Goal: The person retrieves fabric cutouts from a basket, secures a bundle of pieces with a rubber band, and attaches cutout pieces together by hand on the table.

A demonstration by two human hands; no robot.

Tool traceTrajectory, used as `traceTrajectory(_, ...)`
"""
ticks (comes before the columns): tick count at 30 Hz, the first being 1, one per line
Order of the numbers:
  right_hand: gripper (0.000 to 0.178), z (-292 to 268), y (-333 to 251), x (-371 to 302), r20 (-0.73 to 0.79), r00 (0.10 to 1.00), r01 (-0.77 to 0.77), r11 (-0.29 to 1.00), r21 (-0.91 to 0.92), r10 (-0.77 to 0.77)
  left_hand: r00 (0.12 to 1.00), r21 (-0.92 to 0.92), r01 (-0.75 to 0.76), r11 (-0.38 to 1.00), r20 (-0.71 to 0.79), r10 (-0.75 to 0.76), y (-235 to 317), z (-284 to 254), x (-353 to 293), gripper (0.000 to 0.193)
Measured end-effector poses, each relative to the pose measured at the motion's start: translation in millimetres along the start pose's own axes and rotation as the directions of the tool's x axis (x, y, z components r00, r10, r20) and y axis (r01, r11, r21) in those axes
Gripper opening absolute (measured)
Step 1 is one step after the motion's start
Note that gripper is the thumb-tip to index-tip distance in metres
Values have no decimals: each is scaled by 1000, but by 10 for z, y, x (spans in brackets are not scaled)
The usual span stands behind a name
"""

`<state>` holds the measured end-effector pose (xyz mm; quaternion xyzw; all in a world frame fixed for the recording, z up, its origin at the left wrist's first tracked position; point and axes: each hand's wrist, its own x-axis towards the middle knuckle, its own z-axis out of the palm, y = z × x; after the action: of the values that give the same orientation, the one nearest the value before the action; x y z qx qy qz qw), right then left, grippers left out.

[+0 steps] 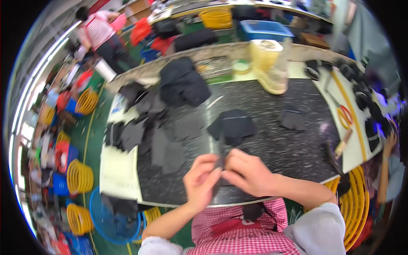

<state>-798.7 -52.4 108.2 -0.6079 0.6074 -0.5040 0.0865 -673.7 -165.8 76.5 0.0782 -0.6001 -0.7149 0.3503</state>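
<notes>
Black strip of cloth (220, 160) is pinched between the left hand (200, 180) and right hand (247, 173) over the dark speckled table's (276, 144) near edge, seemingly mid-fold, so next the fingers need a careful, even press.
</notes>
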Motion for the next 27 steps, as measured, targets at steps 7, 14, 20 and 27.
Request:
traceTrajectory(7,16,114,33,-52,26,1000,-4,971,-240,10,956,493,-289,821,191,222,54,-98,39,8)
traceTrajectory(14,17,71,109,-4,-109,992,31,969,-246,-60,983,365,-184,913,65,172,58,-17,24,6)
traceTrajectory(20,22,-163,-1,6,-12,1000,-8,994,-112,7,999,148,8,989,-42,-2,103,-176,30,3)
traceTrajectory(27,36,22,-95,-282,81,979,199,963,-183,-186,969,44,202,978,136,-206,128,-203,-406,7)
